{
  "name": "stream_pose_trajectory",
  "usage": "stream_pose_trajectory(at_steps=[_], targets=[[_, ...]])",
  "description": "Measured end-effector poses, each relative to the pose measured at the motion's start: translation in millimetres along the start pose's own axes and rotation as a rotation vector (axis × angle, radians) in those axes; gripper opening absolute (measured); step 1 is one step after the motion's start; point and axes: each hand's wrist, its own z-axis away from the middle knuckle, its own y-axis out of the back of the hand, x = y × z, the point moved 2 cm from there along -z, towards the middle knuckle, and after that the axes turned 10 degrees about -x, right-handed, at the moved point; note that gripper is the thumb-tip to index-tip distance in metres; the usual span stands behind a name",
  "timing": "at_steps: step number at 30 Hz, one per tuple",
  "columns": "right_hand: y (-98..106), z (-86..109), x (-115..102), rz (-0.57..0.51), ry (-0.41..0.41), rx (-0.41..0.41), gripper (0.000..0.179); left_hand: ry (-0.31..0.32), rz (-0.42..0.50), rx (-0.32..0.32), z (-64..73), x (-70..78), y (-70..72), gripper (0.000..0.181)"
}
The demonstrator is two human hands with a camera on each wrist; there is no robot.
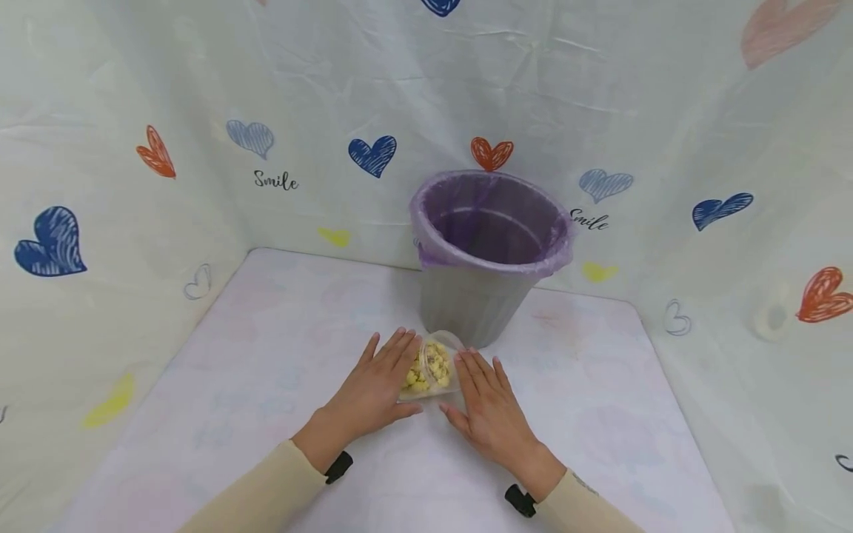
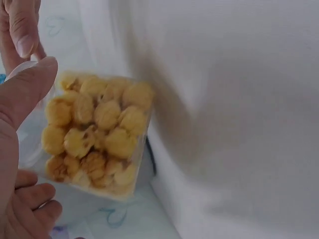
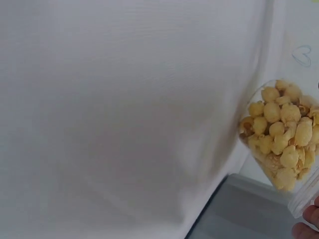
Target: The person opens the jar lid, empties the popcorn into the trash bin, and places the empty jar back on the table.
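A clear plastic container of yellow popcorn [image 1: 436, 364] lies between the two hands on the table, with a translucent rounded end toward the bin. My left hand [image 1: 373, 389] reaches in from the left, its straight fingers over the container's left side. From the right, my right hand [image 1: 489, 411] lays nearly straight fingertips at the container's right edge, thumb held apart. The left wrist view shows the popcorn [image 2: 97, 132] through a squarish clear wall, a thumb [image 2: 27, 89] beside it. In the right wrist view the container [image 3: 286, 134] appears tilted, with fingertips [image 3: 311, 216] near its rim.
A grey bin [image 1: 466, 303] with a purple liner [image 1: 429, 237] stands right behind the container, close to the back curtain. White cloth covers the table [image 1: 266, 355]. A white curtain [image 1: 320, 104] printed with hearts surrounds the back and sides.
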Motion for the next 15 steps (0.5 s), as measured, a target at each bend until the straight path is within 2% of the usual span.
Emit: stream_pose_trajectory(at_steps=[4,9,12,15], targets=[[-1.8,6.0,4.6,0.002,-0.002,0.033,0.08,-0.031,-0.042,0.052,-12.8,4.2,-8.0,0.114],[-5.3,11.0,7.9,0.023,0.015,0.07,0.078,-0.056,-0.036,0.106,-26.2,6.6,-18.6,0.116],[-7.2,12.5,8.8,0.027,0.03,0.087,0.077,-0.062,-0.039,0.107,-32.2,7.5,-22.8,0.113],[-8.5,12.6,9.4,0.035,0.036,0.081,0.073,-0.065,-0.095,0.08,-35.7,9.6,-24.4,0.11]])
